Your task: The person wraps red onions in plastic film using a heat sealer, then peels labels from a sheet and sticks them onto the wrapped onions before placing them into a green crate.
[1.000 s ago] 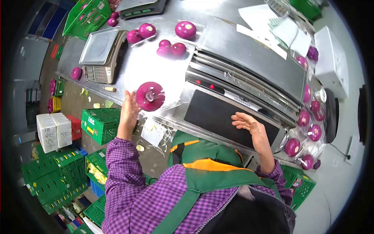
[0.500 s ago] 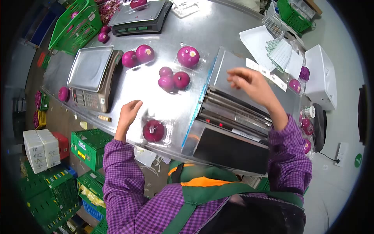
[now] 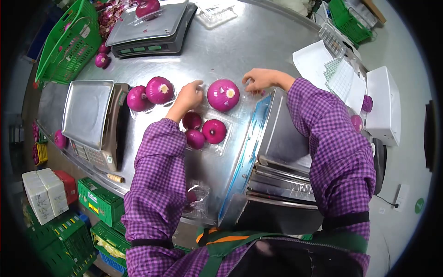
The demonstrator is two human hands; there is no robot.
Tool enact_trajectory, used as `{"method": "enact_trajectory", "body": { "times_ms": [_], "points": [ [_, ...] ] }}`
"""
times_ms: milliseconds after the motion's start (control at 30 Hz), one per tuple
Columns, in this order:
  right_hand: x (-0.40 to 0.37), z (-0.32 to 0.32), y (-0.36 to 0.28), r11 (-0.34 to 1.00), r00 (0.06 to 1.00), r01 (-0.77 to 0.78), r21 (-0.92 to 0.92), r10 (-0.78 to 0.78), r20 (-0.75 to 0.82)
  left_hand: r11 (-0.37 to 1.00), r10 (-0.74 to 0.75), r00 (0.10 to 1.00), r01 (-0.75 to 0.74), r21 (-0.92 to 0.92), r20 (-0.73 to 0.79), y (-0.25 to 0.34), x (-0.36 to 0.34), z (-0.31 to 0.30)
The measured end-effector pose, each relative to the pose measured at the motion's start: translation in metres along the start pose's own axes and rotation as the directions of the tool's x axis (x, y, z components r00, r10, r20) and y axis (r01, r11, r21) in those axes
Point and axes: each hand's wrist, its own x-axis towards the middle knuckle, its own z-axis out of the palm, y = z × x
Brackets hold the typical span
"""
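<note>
A large red onion (image 3: 223, 95) sits in a clear plastic tray between my two hands. To its left is my left hand (image 3: 187, 98), fingers slightly curled and apart, the tips near the tray's edge. My right hand (image 3: 262, 80) reaches in from the other side, with a gap between its bent fingers and thumb at the tray's right edge. Just below, three smaller red onions (image 3: 213, 131) share another clear tray. Two more onions (image 3: 159, 90) lie in a tray left of my left hand.
The wrapping machine (image 3: 286, 134) stands at the right, under my right forearm. A scale (image 3: 90, 113) is at the left, another (image 3: 152, 27) at the back with an onion on it. A green basket (image 3: 69, 51) stands back left. A wrapped onion (image 3: 196, 199) sits near the front edge.
Both hands have moved forward to either side of the large onion's tray. The left came up from the table's front, and the right crossed left from above the wrapping machine.
</note>
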Motion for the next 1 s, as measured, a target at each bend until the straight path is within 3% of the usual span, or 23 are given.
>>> {"method": "enact_trajectory", "body": {
  "times_ms": [33, 67, 133, 200, 300, 433, 567, 667, 700, 933, 967, 1000],
  "points": [
    [0.004, 0.003, 0.001, 0.997, 0.993, -0.035, 0.067, 0.027, 0.116, 0.993, -0.001, 0.998, 0.008, -0.120, 0.057, 0.000, 0.001, 0.001],
    [0.009, 0.002, 0.003, 0.997, 0.992, -0.036, 0.071, 0.028, 0.120, 0.971, 0.004, 0.994, 0.023, -0.236, 0.112, 0.000, 0.001, 0.001],
    [0.014, 0.000, 0.007, 0.992, 0.997, 0.006, 0.123, -0.016, 0.081, 0.954, -0.032, 0.990, 0.071, -0.290, 0.138, 0.003, 0.000, -0.004],
    [0.017, -0.006, 0.012, 0.992, 0.998, 0.068, 0.107, -0.069, 0.012, 0.925, -0.060, 0.994, 0.091, -0.370, 0.095, 0.011, -0.001, -0.015],
    [0.002, -0.026, 0.007, 0.952, 0.938, 0.272, 0.141, -0.229, -0.260, 0.922, 0.021, 0.999, -0.031, -0.385, -0.030, 0.025, 0.002, -0.043],
    [-0.054, -0.056, -0.022, 0.916, 0.873, 0.342, 0.208, -0.228, -0.431, 0.829, 0.077, 0.986, -0.145, -0.540, -0.146, 0.083, -0.014, -0.092],
    [-0.132, -0.059, -0.022, 0.904, 0.842, 0.338, 0.264, -0.164, -0.515, 0.775, 0.110, 0.992, -0.124, -0.620, -0.061, 0.157, -0.051, -0.115],
    [-0.209, -0.037, -0.006, 0.912, 0.846, 0.262, 0.314, -0.060, -0.529, 0.866, 0.120, 0.991, -0.133, -0.483, -0.057, 0.212, -0.085, -0.086],
    [-0.234, -0.027, 0.006, 0.913, 0.851, 0.234, 0.333, -0.027, -0.524, 0.845, 0.127, 0.991, -0.125, -0.519, -0.033, 0.222, -0.093, -0.068],
    [-0.359, 0.051, 0.109, 0.867, 0.883, 0.100, 0.489, 0.149, -0.444, 0.865, 0.163, 0.945, 0.001, -0.502, 0.283, 0.305, -0.171, 0.048],
    [-0.370, 0.062, 0.114, 0.867, 0.868, 0.121, 0.484, 0.143, -0.475, 0.899, 0.194, 0.951, -0.074, -0.432, 0.242, 0.306, -0.175, 0.066],
    [-0.382, 0.070, 0.118, 0.856, 0.879, 0.049, 0.515, 0.208, -0.429, 0.923, 0.227, 0.954, -0.146, -0.355, 0.198, 0.306, -0.177, 0.082]
  ]
}}
